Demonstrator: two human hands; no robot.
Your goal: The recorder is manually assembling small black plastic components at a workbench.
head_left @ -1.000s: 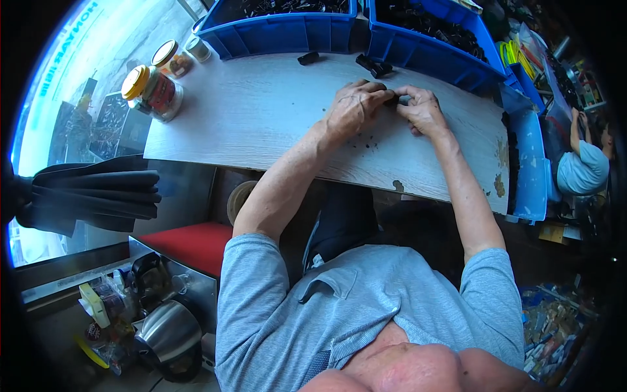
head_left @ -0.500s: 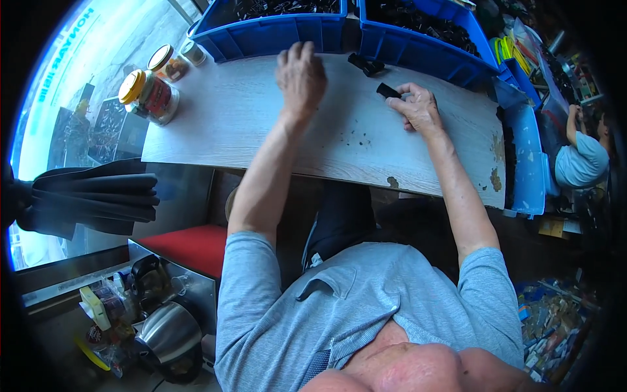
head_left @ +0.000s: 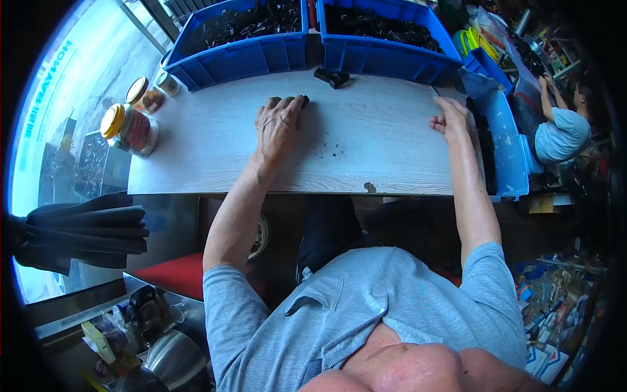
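My left hand is palm down over the middle-left of the table, its fingers curled round a small black plastic piece that is mostly hidden. A cluster of black pieces lies farther back, below the blue bins. At the table's right end my right hand is closed, fingers bent in and thumb side toward the left. Whatever it holds, if anything, is too small or hidden to make out.
Two blue bins full of black parts line the table's back edge. A light blue bin stands at the right end. Yellow-lidded jars sit on the left. Dark crumbs dot the tabletop. Another person works beyond, at right.
My right hand has moved right, toward the table's end, and the black piece it held no longer shows there. My left hand has come down from near the bin onto a black piece. The view has shifted.
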